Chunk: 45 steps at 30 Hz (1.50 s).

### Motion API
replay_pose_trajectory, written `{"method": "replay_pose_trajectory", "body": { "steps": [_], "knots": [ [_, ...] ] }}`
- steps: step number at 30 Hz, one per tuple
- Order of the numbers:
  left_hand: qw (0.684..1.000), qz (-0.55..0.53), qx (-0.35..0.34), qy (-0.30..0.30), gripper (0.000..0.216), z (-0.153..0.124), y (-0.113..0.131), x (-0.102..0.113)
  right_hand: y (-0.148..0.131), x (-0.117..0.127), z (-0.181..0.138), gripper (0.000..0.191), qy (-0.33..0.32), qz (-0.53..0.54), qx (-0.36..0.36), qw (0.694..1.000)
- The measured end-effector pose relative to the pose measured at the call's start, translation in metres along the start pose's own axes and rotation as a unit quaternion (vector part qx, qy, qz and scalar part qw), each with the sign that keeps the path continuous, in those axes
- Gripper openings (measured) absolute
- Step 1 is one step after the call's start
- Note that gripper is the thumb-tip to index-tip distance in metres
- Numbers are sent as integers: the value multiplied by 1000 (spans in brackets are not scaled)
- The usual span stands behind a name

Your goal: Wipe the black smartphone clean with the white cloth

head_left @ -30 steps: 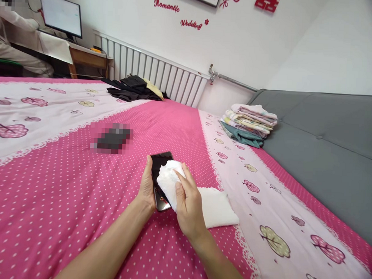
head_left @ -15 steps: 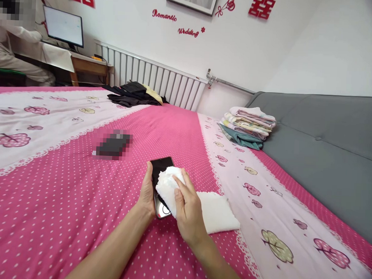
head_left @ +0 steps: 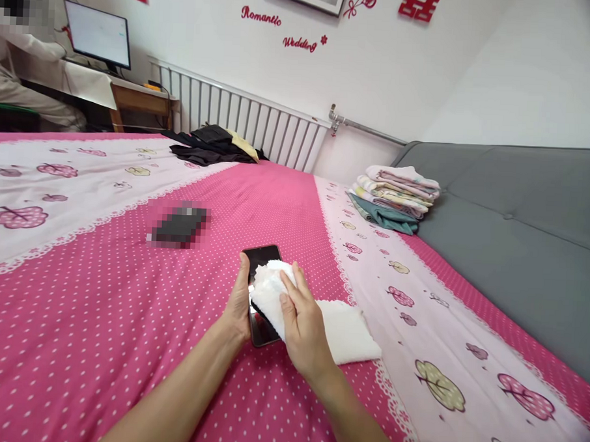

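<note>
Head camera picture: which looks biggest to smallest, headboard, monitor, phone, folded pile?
1. Headboard
2. Folded pile
3. Monitor
4. Phone, counting what shows; the white cloth covers part, so whole, it might match the monitor.

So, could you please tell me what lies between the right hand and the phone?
In the head view, a white cloth lies between right hand and phone.

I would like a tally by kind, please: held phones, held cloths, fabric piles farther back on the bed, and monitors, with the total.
Held phone: 1
Held cloth: 1
Dark heap and folded stack: 2
Monitor: 1
Total: 5
</note>
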<state>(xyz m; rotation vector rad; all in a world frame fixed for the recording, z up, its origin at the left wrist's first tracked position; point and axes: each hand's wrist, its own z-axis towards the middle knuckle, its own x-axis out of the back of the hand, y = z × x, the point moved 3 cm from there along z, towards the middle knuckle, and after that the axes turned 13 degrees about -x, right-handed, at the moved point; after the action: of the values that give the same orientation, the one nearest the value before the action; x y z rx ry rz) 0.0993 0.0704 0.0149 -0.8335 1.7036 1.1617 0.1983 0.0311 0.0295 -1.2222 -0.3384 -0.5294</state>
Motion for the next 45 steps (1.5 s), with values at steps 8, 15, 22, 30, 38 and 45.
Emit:
{"method": "replay_pose_trajectory", "body": {
  "steps": [8,15,22,30,38,45],
  "knots": [
    [999,13,30,-15,70,-2,-7,-2,8,2,4,44,14,7,0,1000],
    [999,29,14,-23,68,-6,-9,-10,11,1,9,46,27,7,-6,1000],
    [996,30,56,-60,70,-7,-21,-8,19,10,16,47,76,13,-9,997],
    [988,55,125,-77,71,-10,-31,-6,26,21,23,51,107,-5,-22,994],
    [988,102,100,-60,74,-11,-28,-7,25,7,16,54,49,-92,27,994],
    [996,12,-19,-88,62,4,-12,1,9,-8,3,58,-14,-185,102,977]
  ]
}}
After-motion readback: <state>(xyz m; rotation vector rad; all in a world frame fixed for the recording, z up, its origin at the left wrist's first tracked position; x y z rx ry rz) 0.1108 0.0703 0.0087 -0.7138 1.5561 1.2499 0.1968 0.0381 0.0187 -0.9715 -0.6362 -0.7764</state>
